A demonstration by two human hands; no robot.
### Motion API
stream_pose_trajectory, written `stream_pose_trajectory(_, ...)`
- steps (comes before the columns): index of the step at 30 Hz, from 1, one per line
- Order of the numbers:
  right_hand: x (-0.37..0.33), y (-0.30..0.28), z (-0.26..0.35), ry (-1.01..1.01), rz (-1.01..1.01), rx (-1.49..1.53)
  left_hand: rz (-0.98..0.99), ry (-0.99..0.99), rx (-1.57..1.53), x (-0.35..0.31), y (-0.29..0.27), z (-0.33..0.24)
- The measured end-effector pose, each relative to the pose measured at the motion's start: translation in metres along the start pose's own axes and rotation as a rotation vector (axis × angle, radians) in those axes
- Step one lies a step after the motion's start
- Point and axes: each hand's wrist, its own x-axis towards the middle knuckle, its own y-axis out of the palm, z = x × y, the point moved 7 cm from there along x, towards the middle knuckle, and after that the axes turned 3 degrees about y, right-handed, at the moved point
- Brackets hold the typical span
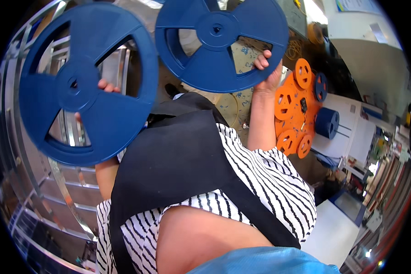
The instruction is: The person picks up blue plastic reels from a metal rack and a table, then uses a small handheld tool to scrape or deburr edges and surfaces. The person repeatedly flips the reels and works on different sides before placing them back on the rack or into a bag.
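Observation:
In my left hand (108,85) is a large blue plastic reel (83,93) with a round hub and three wide cut-outs. Fingertips show through two of its openings; the reel's flange hides the rest of that hand. My right hand (270,76) grips a second blue reel (224,39) by its lower right rim, fingers curled through a cut-out. Both reels are raised in front of me, tilted with their flat faces toward me, the left one nearer. A narrow gap separates their rims.
To the right, several orange reels (302,74) surround an orange surface (298,119), with a dark blue reel (321,86) and a blue spool (327,123) beside them. Metal racking (55,182) fills the left side. Blue scraps litter the floor (246,98); a yellow wire coil (294,49) lies farther off.

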Motion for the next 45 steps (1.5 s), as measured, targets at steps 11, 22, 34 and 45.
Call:
stream_pose_trajectory(11, 0.004, -0.001, -0.004, 0.076, 0.075, 0.31, -0.059, 0.076, 0.192, -0.018, -0.021, -0.029)
stream_pose_trajectory(22, 0.009, 0.029, -0.03, 0.14, 0.195, 0.396, -0.32, 0.169, 0.602, -0.045, 0.017, -0.042)
stream_pose_trajectory(34, 0.062, 0.067, -0.129, 0.286, -0.064, -0.672, 0.036, 0.247, 1.136, -0.055, 0.218, -0.085)
stream_pose_trajectory(45, 0.048, 0.078, -0.23, 0.611, 0.177, -0.537, -0.466, 1.701, 1.701, -0.157, 0.543, -0.083)
